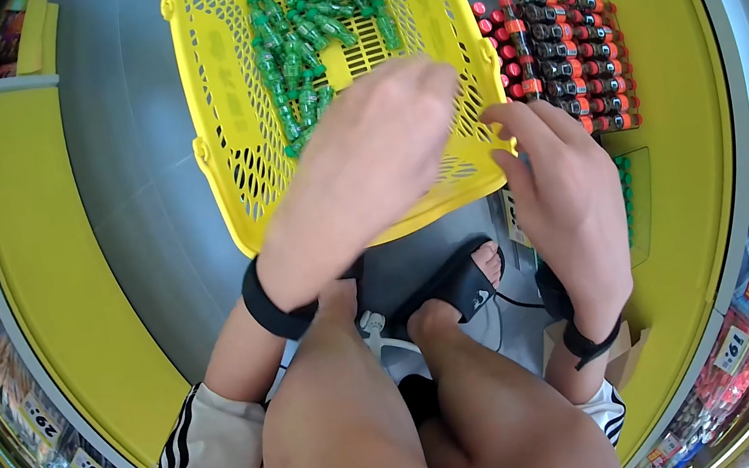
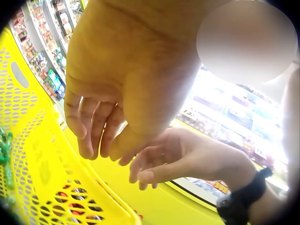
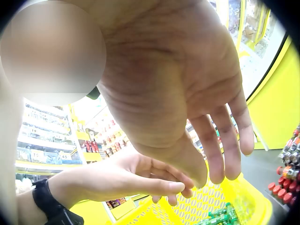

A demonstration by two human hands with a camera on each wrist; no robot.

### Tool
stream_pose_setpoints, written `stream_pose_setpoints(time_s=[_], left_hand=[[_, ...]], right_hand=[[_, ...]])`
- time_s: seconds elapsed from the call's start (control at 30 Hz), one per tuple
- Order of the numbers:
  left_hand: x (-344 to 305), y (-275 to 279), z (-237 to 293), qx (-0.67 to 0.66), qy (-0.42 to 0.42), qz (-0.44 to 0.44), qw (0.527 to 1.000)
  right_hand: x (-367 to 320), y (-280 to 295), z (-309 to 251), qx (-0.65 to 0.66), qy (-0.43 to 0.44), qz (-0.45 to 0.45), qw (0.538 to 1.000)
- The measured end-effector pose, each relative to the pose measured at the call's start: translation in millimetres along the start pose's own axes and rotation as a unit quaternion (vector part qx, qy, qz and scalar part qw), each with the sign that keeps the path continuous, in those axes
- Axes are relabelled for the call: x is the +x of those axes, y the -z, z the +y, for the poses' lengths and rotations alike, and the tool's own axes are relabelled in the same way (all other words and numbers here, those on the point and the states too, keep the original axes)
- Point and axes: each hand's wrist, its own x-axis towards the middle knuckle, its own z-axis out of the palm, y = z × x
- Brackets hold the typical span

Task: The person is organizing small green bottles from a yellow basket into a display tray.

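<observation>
My left hand (image 1: 365, 142) is over the near part of a yellow plastic basket (image 1: 223, 175), blurred in the head view. Its fingers are loosely bent with nothing between them in the left wrist view. Just past the basket's right rim is my right hand (image 1: 567, 184), fingers relaxed and apart; the right wrist view shows its bare palm (image 3: 164, 89). Inside the basket lie several small green bottles (image 1: 296, 50) with green caps, partly hidden by the left hand and forearm. The two hands are near each other.
Right of the basket, dark bottles (image 1: 562, 57) with red caps and labels are stacked in rows. More green-capped items (image 1: 628, 194) stand in a clear bin below. Yellow shelf ledges (image 1: 32, 239) flank the grey floor (image 1: 122, 127). An open cardboard box (image 1: 624, 356) sits by the right leg.
</observation>
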Motion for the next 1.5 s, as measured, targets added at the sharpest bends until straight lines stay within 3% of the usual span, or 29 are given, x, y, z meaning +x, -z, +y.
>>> stream_pose_setpoints(time_s=[0.1,0.2,0.3,0.37,0.43,0.57,0.67,0.77,1.0,1.03,1.1,1.17,1.27,1.4,1.47,1.5], left_hand=[[4,11,-29,0.071,0.029,0.031,0.997],[14,17,-56,0.071,0.071,0.031,0.994],[22,8,-92,0.063,0.077,0.050,0.994],[25,-4,-118,0.106,0.106,0.003,0.989],[29,-13,-132,0.117,0.130,-0.022,0.984],[43,-26,-151,0.106,0.162,-0.076,0.978],[50,-31,-162,0.105,0.171,-0.135,0.970],[51,-61,-200,0.120,0.153,-0.120,0.974],[58,-78,-227,0.136,0.194,-0.154,0.959],[57,-83,-233,0.109,0.203,-0.118,0.966],[56,-94,-243,0.082,0.210,-0.081,0.971],[54,-105,-255,0.063,0.232,-0.065,0.968],[48,-118,-264,0.088,0.194,-0.051,0.976],[48,-116,-251,0.096,0.209,-0.086,0.969],[47,-109,-235,0.063,0.291,-0.073,0.952],[46,-109,-236,0.063,0.291,-0.073,0.952]], right_hand=[[26,-2,-12,-0.015,0.042,-0.010,0.999],[49,-5,-19,-0.057,0.056,-0.080,0.994],[74,-25,-18,-0.061,0.102,-0.044,0.992],[95,-45,-13,-0.073,0.122,-0.056,0.988],[114,-76,4,-0.057,0.191,0.009,0.980],[172,-106,12,-0.046,0.104,-0.185,0.976],[201,-130,17,-0.113,0.071,-0.266,0.955],[232,-176,34,-0.148,0.086,-0.336,0.926],[238,-245,64,-0.143,-0.005,-0.388,0.911],[232,-250,68,-0.141,-0.006,-0.389,0.910],[217,-255,76,-0.082,0.052,-0.286,0.953],[211,-259,80,-0.085,0.092,-0.271,0.954],[205,-256,68,-0.118,0.101,-0.291,0.944],[205,-255,58,-0.124,0.052,-0.343,0.930],[206,-261,57,-0.103,0.040,-0.366,0.924],[206,-264,57,-0.085,0.022,-0.396,0.914]])
